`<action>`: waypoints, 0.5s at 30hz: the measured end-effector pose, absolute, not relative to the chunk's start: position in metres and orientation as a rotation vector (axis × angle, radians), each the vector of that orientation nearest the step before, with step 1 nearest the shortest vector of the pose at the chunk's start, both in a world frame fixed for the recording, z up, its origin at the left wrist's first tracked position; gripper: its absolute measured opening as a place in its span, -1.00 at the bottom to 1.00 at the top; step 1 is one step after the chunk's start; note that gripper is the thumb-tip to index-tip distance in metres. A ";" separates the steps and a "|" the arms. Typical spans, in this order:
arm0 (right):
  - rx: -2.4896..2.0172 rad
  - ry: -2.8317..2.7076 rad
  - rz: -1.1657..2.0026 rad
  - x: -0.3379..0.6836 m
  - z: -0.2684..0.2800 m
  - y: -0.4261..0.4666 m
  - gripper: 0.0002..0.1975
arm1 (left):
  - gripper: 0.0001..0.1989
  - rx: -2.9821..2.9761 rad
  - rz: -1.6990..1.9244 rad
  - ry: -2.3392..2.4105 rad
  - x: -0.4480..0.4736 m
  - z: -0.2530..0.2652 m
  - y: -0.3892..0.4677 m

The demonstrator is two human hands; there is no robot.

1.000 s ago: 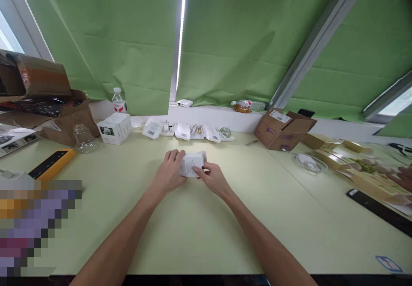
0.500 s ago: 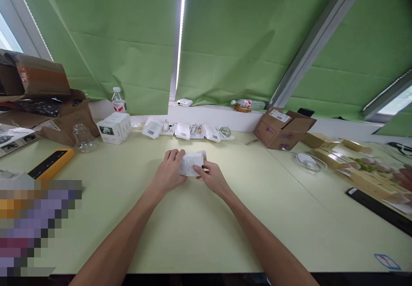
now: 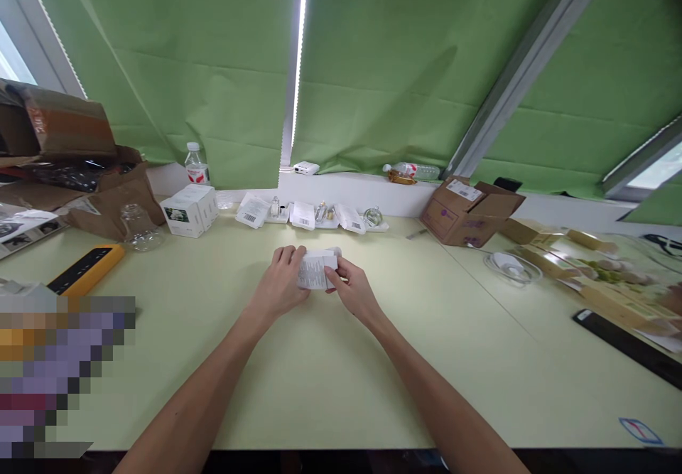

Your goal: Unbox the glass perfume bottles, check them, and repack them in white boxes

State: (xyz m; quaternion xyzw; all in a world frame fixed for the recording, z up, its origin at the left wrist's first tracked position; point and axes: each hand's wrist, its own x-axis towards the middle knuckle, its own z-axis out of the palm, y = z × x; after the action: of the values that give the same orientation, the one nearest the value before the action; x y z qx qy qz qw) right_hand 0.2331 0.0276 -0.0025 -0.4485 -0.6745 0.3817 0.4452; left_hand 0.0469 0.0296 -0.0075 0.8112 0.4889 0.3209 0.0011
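Note:
A small white box (image 3: 313,272) with grey printed text is held above the middle of the table, lying sideways between my two hands. My left hand (image 3: 282,278) wraps round its left end, fingers over the top and thumb below. At the right end, my right hand (image 3: 352,286) grips it with the thumb on the printed face and the fingers behind. A pale flap shows at the box's upper right corner. Beyond the hands, a row of small glass bottles (image 3: 373,217) and white packets with barcodes (image 3: 302,216) lies along the back.
White boxes (image 3: 190,211) and a clear glass vessel (image 3: 139,229) stand at back left, near an orange power strip (image 3: 88,269). An open cardboard box (image 3: 463,211) stands at back right. A coiled white cable (image 3: 511,268) and a black bar (image 3: 629,346) lie on the right.
My right thumb has shifted slightly up and right on the box's printed face, towards its right end. My left hand keeps the same hold.

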 end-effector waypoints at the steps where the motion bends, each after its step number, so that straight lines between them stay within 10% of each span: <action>1: -1.112 -1.663 0.940 0.234 -0.002 0.027 -0.63 | -0.36 2.538 1.011 1.538 0.047 -0.008 0.029; 15: -1.119 -1.694 0.797 0.235 0.001 0.026 -0.70 | -0.37 2.499 1.029 1.585 0.047 -0.008 0.030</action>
State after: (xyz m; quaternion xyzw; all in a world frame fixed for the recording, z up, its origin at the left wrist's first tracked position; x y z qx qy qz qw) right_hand 0.2348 0.0256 0.0008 -0.4549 -0.6890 0.3239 0.4621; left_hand 0.0466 0.0298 -0.0082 0.7976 0.5059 0.3283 0.0044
